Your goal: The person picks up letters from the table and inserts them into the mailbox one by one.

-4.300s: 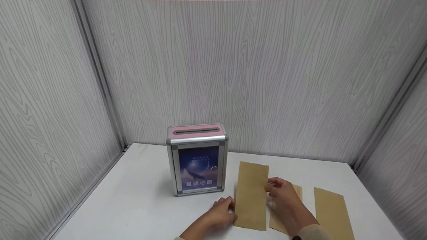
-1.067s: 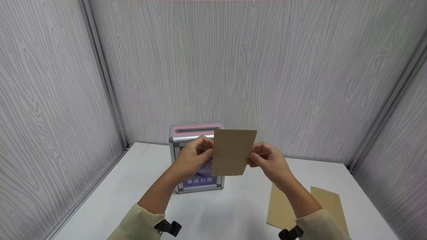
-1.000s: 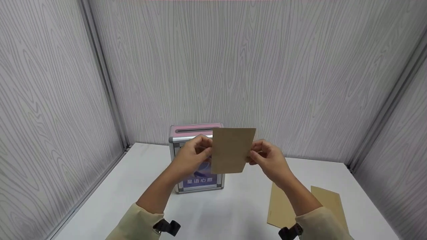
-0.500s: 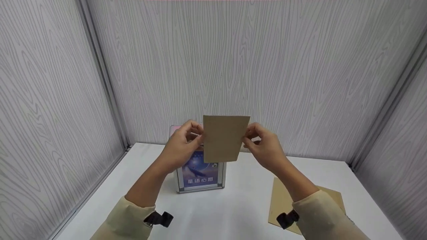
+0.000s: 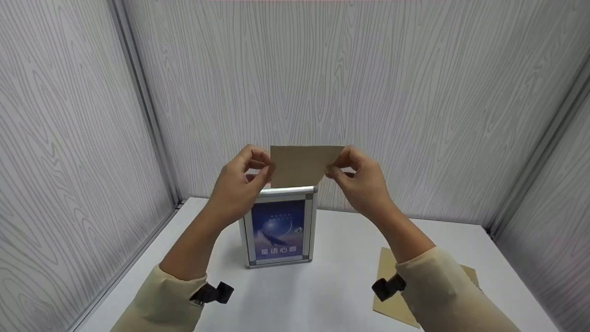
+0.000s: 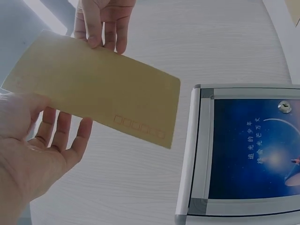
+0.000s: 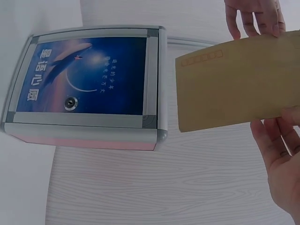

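Observation:
A brown paper envelope (image 5: 297, 166) is held upright just above a metal-framed, pink-topped letter box (image 5: 281, 230). My left hand (image 5: 237, 184) pinches its left long edge between thumb and fingers, and my right hand (image 5: 364, 184) pinches the right one. In the left wrist view, a row of small red squares marks the lower end of the envelope (image 6: 103, 84). The right wrist view shows a narrow gap between that end and the top of the box (image 7: 84, 77). The envelope hides the box's slot in the head view.
Another envelope (image 5: 392, 304) lies on the white table (image 5: 341, 258) at the right, partly under my right forearm. A further envelope (image 5: 470, 273) shows only a corner behind the sleeve. Pale wood-grain panels (image 5: 368, 83) stand behind and at both sides.
The envelope was lifted off the table, then raised further and moved slightly left, from in front of the box to above its top. Both hands keep hold of it; its face tilts more.

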`<state>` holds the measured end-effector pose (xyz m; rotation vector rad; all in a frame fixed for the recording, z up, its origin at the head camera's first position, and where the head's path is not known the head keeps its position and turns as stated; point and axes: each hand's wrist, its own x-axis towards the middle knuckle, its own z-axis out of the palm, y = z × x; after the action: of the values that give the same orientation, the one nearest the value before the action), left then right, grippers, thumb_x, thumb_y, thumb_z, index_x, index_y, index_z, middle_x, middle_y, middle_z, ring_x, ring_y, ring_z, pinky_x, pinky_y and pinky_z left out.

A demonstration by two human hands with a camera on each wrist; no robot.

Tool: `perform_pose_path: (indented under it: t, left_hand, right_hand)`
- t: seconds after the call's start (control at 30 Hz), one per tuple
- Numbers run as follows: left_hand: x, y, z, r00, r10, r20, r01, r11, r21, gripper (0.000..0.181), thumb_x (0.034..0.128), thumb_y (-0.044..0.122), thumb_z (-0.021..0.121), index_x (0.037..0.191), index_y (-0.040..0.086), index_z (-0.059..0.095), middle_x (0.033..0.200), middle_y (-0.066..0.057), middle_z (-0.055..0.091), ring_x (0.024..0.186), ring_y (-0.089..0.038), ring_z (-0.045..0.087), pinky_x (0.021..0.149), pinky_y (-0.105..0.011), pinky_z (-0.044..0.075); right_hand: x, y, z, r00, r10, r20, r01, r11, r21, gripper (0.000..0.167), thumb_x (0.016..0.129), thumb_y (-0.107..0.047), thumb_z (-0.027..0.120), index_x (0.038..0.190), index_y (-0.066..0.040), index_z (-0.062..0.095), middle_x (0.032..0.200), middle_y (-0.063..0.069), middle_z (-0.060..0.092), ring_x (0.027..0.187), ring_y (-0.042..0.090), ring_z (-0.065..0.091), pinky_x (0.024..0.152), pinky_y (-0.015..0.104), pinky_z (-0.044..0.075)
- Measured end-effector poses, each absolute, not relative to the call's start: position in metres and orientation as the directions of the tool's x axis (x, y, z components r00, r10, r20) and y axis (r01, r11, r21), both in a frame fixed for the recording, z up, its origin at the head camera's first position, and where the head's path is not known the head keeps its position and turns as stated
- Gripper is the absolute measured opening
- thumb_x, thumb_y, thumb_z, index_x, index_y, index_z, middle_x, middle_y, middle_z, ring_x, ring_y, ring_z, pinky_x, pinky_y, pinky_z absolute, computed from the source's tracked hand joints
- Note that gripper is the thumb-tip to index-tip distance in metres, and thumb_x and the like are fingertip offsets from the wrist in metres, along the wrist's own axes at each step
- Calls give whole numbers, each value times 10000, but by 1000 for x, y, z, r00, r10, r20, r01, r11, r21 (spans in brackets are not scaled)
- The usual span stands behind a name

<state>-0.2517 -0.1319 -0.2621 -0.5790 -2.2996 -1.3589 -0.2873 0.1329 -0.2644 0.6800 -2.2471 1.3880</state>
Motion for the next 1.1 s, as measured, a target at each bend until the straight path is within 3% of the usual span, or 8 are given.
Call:
perform_pose_path:
  t: [0.27,0.5,0.93,1.1]
  left_hand:
    - [-260,-135,-266,-779,125,615,601,431,673,118,1098,145,637,1206,98,631,1257,-53,690,1232,-213,665,1079,-463,577]
    - [-273,-142,-283,-787,96,609,587,419,693,114,1095,142,650,1188,81,627,1246,-68,686,1226,-219,667,1087,-457,585]
    - [-277,-146,-286,-805,95,586,563,434,703,119,1103,144,634,1208,91,620,1274,-73,682,1248,-240,668,1092,-475,581]
    - [-277,-143,-287,-817,76,571,539,452,711,121,1105,156,631,1213,102,624,1291,-72,680,1268,-254,670,1090,-486,577]
  right_hand:
    - [-299,124,-267,-762,-185,620,-639,371,-674,185,1039,-53,713,1222,-36,695,1234,119,749,1162,247,755,1049,411,628]
    - [-313,118,-280,-773,-206,600,-629,368,-684,122,1022,-21,721,1140,-35,693,1193,132,756,1156,260,743,1053,444,627]
    - [-319,115,-283,-776,-233,586,-626,393,-673,139,1041,-55,709,1180,-48,699,1166,119,758,1127,250,742,1064,453,621]
    - [-323,114,-282,-782,-232,578,-617,412,-671,78,1049,-54,695,1122,-26,684,1130,135,762,1100,265,749,1038,464,631]
